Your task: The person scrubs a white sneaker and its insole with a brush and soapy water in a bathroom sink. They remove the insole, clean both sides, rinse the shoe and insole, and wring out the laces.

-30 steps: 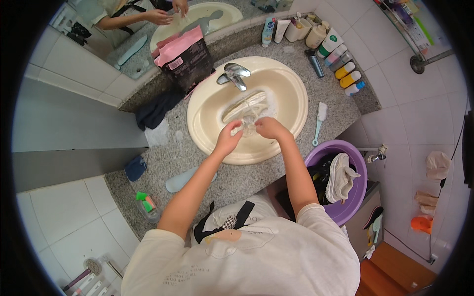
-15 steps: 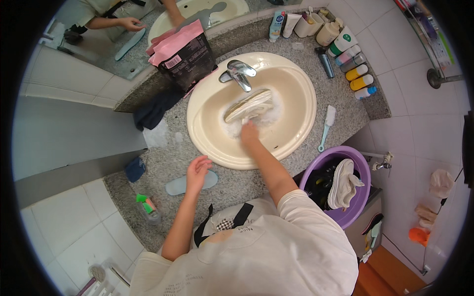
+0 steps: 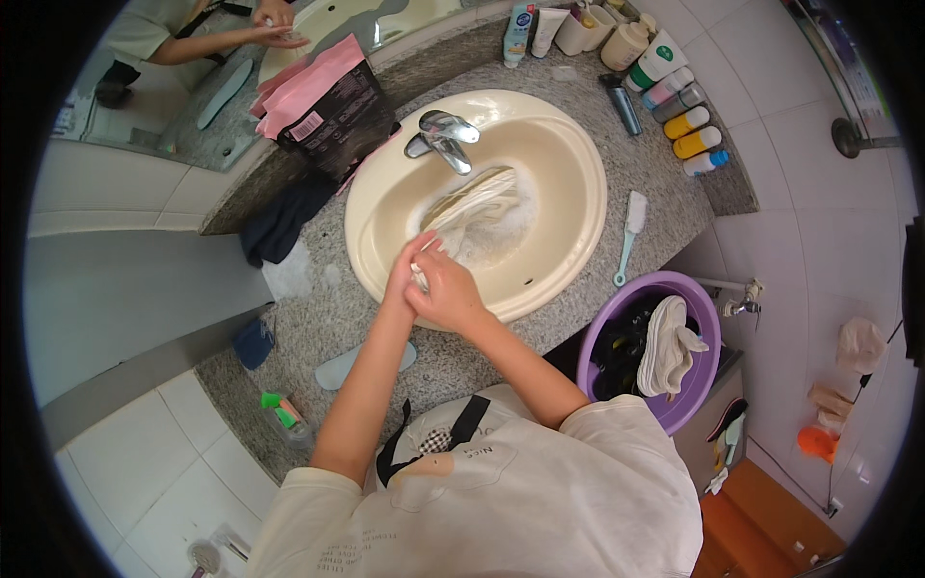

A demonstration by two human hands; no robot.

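An off-white shoe lies on its side in foamy water in the cream sink. At the sink's near left rim, my left hand and my right hand are pressed together. A small white thing shows between them; its kind is too covered to make out. The fingers of both hands are closed around it. Below my left forearm a light blue insole rests on the granite counter, partly hidden by the arm.
A chrome faucet stands over the sink. To the right are a scrub brush and a purple basin holding another off-white shoe. Bottles and tubes line the back right; a pink and black bag stands back left.
My right hand has left the shoe and moved left to the sink's rim. My left hand, open over the counter before, has moved forward to meet it, and both are now closed together.
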